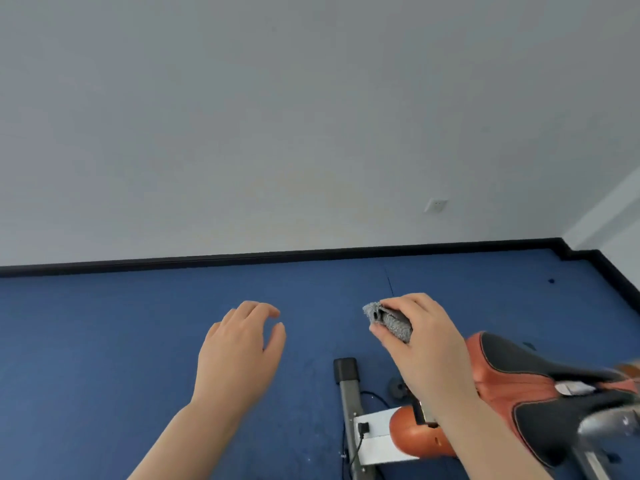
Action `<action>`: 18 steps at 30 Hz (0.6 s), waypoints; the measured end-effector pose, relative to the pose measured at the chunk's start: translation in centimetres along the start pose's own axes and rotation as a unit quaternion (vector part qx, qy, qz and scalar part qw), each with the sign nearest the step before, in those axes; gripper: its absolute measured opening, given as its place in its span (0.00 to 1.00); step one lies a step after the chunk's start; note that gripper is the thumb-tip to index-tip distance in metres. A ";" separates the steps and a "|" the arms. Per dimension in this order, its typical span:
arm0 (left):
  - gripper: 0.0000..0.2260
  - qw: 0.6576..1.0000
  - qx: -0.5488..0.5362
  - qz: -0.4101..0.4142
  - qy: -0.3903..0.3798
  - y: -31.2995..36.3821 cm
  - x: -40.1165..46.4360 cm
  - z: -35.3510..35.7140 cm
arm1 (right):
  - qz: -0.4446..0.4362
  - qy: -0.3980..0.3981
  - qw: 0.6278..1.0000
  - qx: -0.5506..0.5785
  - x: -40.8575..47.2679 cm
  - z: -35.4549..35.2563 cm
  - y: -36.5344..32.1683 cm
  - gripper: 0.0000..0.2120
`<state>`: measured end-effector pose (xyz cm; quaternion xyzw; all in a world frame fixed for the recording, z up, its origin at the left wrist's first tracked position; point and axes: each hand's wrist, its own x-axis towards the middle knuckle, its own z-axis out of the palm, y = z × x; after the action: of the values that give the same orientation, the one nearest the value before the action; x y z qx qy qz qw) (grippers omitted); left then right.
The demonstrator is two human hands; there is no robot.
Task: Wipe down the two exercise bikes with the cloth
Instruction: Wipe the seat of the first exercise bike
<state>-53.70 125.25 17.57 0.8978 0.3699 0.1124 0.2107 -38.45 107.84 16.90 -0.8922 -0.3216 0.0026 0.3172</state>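
A view from a head-worn camera looks down at two bare hands held out over a blue floor, with a pale wall beyond and a black skirting strip where they meet.

The right hand holds a grey cloth folded into a small wad, its fingers curled over the top and the thumb pressing from below, so the cloth is pinched with one fuzzy end sticking out to the left. Folded this way it likely gives a firm pad for wiping.

The left hand hangs empty in the air, palm down, fingers loosely bent and slightly spread, touching nothing (probably free to steady a bike part).

Near the lower right is part of one exercise bike: an orange and black saddle, tilted and partly blurred, just right of the right wrist, an orange housing below it, a grey floor bar with a black end cap, and a thin black cable. The cloth is above and to the left of the saddle, not touching it. No second bike is in view.

A white wall socket sits on the far wall, right of centre.
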 end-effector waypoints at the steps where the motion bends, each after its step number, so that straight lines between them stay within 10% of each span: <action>1: 0.10 1.000 0.008 0.019 -0.008 -0.9 1.7 -0.8 | 0.014 0.012 1.000 -0.004 0.8 0.5 -1.0 0.12; 18: 0.11 0.954 -0.011 0.252 -0.165 5.1 25.6 4.5 | 0.262 0.146 0.953 -0.041 13.0 2.9 2.8 0.10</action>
<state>-30.97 138.86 17.11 0.9656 0.0906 0.0166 0.2433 -27.14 115.36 15.62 -0.9481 -0.0264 -0.0575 0.3115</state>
